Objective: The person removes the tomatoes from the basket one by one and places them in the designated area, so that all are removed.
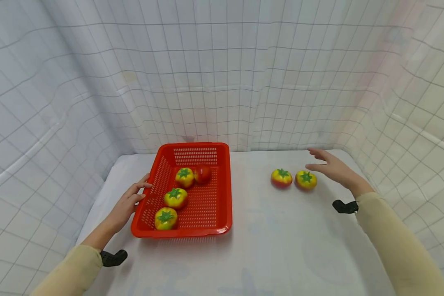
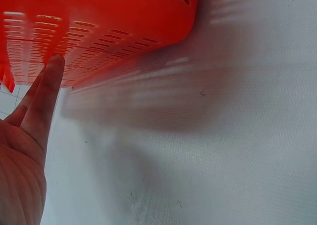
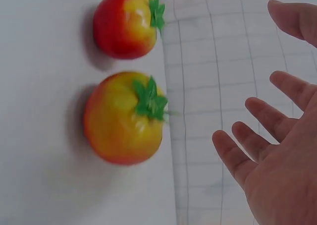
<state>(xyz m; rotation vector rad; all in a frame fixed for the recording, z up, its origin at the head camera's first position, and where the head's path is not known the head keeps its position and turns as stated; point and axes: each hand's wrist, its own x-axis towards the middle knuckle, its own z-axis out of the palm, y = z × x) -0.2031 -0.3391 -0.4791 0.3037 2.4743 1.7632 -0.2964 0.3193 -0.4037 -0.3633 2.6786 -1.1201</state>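
Note:
In the head view my left hand (image 1: 127,202) rests at the left side of a red plastic basket (image 1: 227,193). The left wrist view shows its straight fingers (image 2: 48,86) against the slotted outer wall. My right hand (image 1: 333,166), fingers spread and holding nothing, hovers just right of two yellow-red toy tomatoes with green leafy tops. The nearer tomato (image 1: 306,180) is beside the other tomato (image 1: 281,178), with a small gap between them. In the right wrist view both tomatoes sit on the white surface, apart from the palm.
Inside the basket lie three yellow-red tomatoes, one at the near left corner (image 1: 166,218), and a red round fruit (image 1: 203,174) further back. The white tabletop (image 1: 274,246) is enclosed by grid-patterned white curtains (image 1: 214,61) at the back and sides.

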